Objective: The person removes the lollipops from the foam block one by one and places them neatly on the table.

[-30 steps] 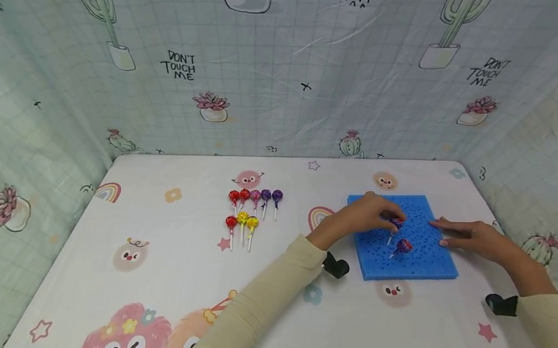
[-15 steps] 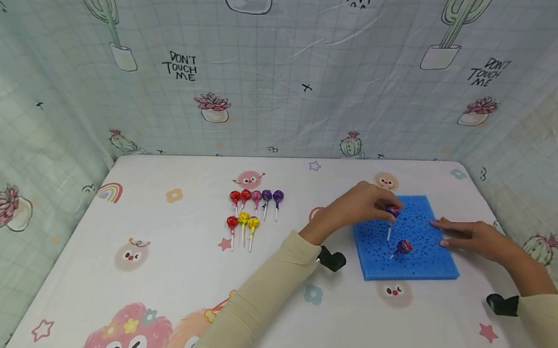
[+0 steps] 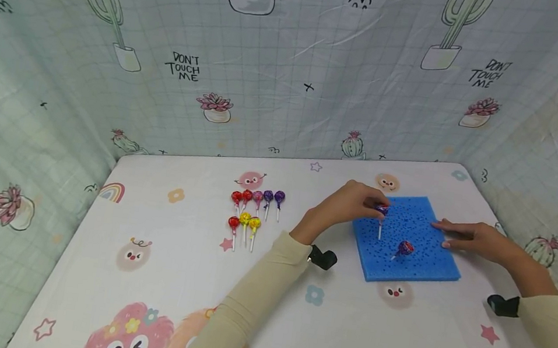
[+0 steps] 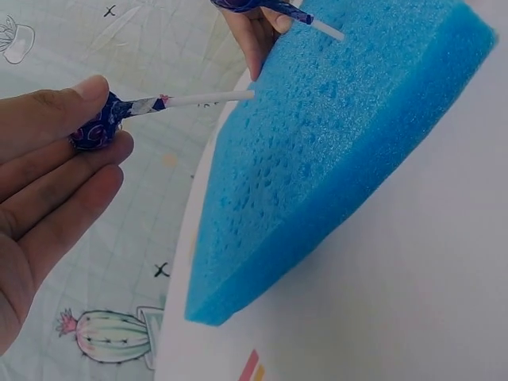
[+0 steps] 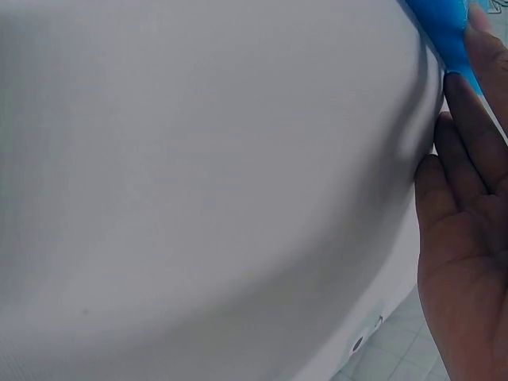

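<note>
My left hand (image 3: 346,203) pinches a lollipop (image 4: 98,131) in a dark blue-purple wrapper by its candy head, between thumb and fingers. Its white stick points down over the left part of a blue foam block (image 3: 421,262) dotted with small holes; in the left wrist view the stick's tip looks free of the foam. Another lollipop (image 3: 405,248), wrapped in red and blue, stands tilted in the block's middle. At the block's right edge, my right hand (image 3: 479,238) rests its thumb and fingers against the foam, the fingers fairly straight.
Left of the block, several lollipops lie on the table in two rows: red (image 3: 236,198), pink (image 3: 257,196) and purple ones (image 3: 279,196) behind, a red (image 3: 233,224) and yellow ones (image 3: 254,223) in front. A printed cloth (image 3: 302,118) hangs behind the table.
My left hand has moved left across the block with the lollipop, whose stick now hangs more upright. My right hand and the standing lollipop have stayed in place.
</note>
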`<state>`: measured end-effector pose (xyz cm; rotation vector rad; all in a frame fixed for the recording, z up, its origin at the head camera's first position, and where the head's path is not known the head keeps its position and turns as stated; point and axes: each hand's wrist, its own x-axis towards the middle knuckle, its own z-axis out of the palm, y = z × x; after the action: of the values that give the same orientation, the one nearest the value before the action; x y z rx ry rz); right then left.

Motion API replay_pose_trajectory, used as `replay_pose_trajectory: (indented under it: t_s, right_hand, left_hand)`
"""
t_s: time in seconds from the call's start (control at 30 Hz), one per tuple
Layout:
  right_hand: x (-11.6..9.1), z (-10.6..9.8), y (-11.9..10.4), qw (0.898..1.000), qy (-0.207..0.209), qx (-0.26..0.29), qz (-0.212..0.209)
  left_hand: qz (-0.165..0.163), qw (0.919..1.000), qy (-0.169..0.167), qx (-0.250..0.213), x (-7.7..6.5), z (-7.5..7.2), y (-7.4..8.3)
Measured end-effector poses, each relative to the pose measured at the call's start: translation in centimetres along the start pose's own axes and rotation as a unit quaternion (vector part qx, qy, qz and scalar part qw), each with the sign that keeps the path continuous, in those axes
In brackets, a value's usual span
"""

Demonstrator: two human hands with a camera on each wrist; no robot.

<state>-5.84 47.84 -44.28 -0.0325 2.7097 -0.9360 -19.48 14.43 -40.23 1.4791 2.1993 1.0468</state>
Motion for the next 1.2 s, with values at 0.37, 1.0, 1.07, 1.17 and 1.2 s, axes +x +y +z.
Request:
replay_pose_trajectory:
  t_s: [0.37,1.0,1.07,1.17,1.2]
  right_hand:
    - [0.1,0.3,0.4,1.000,0.007,-0.004,-0.010]
    - [0.5,0.2,0.1,1.000,0.003,-0.015,0.004]
    - [0.5,0.2,0.1,1.000,0.001,-0.017,0.005]
    - [0.4,0.2,0.2,1.000,0.000,-0.022,0.006]
    - [0.4,0.2,0.2,1.000,0.002,-0.024,0.003]
  left_hand:
    - [-0.003,1.0000,0.003,0.008,-0.7,-0.3,-0.1]
    - [-0.003,0.9999,0.013,0.005,-1.8,-0.7,-0.9]
    - [-0.002,0.9999,0.013,0.006,-2.0,-0.8,-1.0]
    - [-0.005,0.9999,0.010,0.012,-2.5,-1.0,-1.0]
    - [-0.007,0.9999,0.010,0.012,-2.6,-1.1,-1.0]
